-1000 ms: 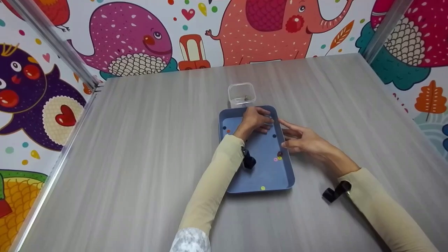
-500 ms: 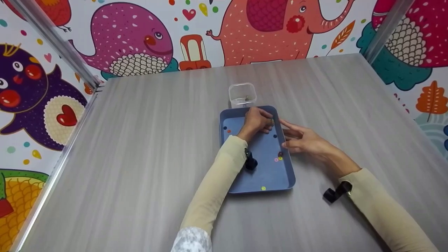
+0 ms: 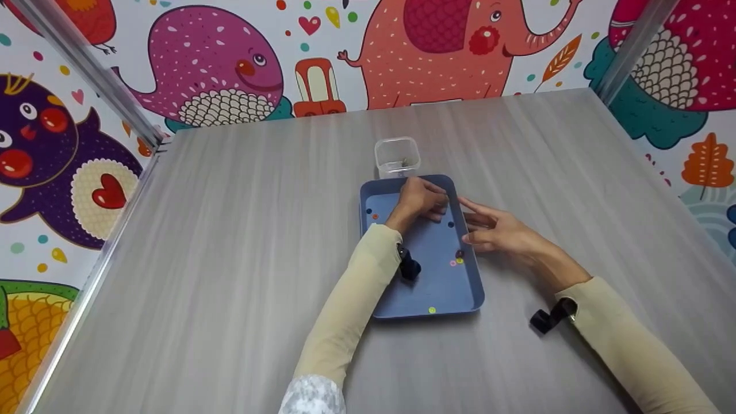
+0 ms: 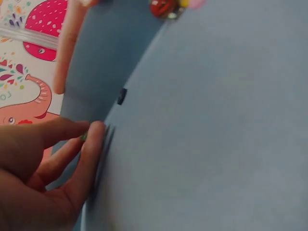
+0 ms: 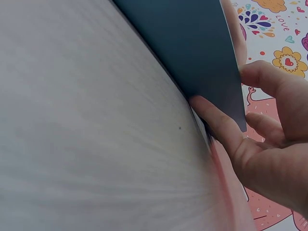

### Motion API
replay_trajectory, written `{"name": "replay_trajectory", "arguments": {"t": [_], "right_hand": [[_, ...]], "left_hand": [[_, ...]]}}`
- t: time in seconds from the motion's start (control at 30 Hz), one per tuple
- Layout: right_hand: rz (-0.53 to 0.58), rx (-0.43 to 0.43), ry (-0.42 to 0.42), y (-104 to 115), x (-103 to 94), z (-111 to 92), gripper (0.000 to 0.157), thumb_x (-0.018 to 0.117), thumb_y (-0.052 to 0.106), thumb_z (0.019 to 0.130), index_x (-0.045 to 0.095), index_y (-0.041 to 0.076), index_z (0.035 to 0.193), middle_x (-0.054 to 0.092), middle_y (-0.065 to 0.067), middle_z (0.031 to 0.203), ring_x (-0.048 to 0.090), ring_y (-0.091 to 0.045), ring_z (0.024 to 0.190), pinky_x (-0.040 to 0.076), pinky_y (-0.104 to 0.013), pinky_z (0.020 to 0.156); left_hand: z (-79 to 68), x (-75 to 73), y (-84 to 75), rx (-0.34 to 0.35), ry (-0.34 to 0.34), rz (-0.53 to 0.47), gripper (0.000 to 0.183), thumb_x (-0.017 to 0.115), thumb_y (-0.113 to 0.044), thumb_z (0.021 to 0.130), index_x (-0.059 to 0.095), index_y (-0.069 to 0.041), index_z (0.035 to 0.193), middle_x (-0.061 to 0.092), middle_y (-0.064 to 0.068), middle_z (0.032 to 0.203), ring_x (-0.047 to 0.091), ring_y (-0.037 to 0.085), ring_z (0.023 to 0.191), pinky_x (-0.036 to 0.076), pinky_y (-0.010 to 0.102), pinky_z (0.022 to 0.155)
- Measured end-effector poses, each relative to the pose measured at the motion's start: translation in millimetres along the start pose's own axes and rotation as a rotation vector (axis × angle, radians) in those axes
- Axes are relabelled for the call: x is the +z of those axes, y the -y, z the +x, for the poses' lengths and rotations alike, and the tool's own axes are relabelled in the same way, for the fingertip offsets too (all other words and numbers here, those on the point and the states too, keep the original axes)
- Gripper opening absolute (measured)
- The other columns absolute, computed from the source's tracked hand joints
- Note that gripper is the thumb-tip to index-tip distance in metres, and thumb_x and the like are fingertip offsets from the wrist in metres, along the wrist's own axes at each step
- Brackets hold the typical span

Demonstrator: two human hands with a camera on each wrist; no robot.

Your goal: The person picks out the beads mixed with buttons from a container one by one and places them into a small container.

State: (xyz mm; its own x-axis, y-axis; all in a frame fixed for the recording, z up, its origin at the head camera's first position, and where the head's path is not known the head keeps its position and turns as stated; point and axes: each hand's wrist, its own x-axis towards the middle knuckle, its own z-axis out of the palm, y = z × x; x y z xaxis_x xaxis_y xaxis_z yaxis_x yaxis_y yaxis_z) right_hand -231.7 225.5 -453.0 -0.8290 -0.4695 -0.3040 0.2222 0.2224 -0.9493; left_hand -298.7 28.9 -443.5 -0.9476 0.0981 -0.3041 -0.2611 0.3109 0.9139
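Note:
My left hand [image 3: 422, 198] is inside the blue tray [image 3: 425, 293], near its far right corner. In the left wrist view its thumb and fingertip pinch a small greenish piece [image 4: 84, 136], mostly hidden by the fingers. A dark button-like disc [image 4: 121, 96] lies close by, against the tray's wall. Outside the tray, my right hand [image 3: 500, 233] rests its extended fingertips on the right wall; the right wrist view has its fingers [image 5: 219, 120] against that wall. Within the tray lie a yellow button-like disc [image 3: 432, 310], a pink one [image 3: 453, 263] and a dark red piece [image 3: 459, 253].
Behind the tray's far edge stands a clear plastic box [image 3: 397, 156] with something small inside. An orange disc [image 3: 375, 217] and a dark disc [image 3: 369, 211] lie at the tray's left side. All stands on a grey wood-grain table [image 3: 241, 247] before printed walls.
My left hand's fingers have drawn together on the small greenish piece, staying in the tray's far right corner. The right hand and tray have stayed in place.

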Motion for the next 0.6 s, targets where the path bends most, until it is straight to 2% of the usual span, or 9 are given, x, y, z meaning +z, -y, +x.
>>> {"name": "replay_trajectory", "arguments": {"t": [0.2, 0.43, 0.6], "right_hand": [[0.017, -0.003, 0.005, 0, -0.3, 0, 0.086, 0.070, 0.007, 0.092, 0.020, 0.024, 0.161, 0.029, -0.024, 0.162, 0.053, -0.027, 0.134, 0.060, -0.030, 0.095], [-0.008, 0.000, -0.012, 1, -0.2, 0, 0.087, 0.071, 0.008, 0.091, 0.022, 0.026, 0.160, 0.030, -0.024, 0.161, 0.051, -0.032, 0.135, 0.060, -0.030, 0.093], [-0.007, 0.001, -0.016, 0, 0.4, 0, 0.087, 0.072, 0.009, 0.091, 0.022, 0.026, 0.160, 0.030, -0.024, 0.161, 0.050, -0.034, 0.136, 0.060, -0.032, 0.094]], "left_hand": [[-4.0, -6.9, -3.3, -0.014, 0.016, 0.018, 0.016, 0.072, -0.009, 0.091, 0.076, 0.001, 0.103, 0.077, 0.020, 0.090, 0.069, 0.016, 0.058, 0.063, 0.028, 0.054], [-8.0, -18.0, -8.6, -0.003, 0.005, 0.068, 0.015, 0.074, -0.014, 0.090, 0.077, -0.002, 0.099, 0.077, 0.017, 0.089, 0.073, 0.021, 0.065, 0.065, 0.033, 0.061], [-12.4, -23.1, -10.0, -0.022, 0.002, 0.069, 0.017, 0.075, -0.017, 0.090, 0.077, -0.004, 0.101, 0.076, 0.012, 0.086, 0.073, 0.022, 0.068, 0.065, 0.033, 0.061]]}}
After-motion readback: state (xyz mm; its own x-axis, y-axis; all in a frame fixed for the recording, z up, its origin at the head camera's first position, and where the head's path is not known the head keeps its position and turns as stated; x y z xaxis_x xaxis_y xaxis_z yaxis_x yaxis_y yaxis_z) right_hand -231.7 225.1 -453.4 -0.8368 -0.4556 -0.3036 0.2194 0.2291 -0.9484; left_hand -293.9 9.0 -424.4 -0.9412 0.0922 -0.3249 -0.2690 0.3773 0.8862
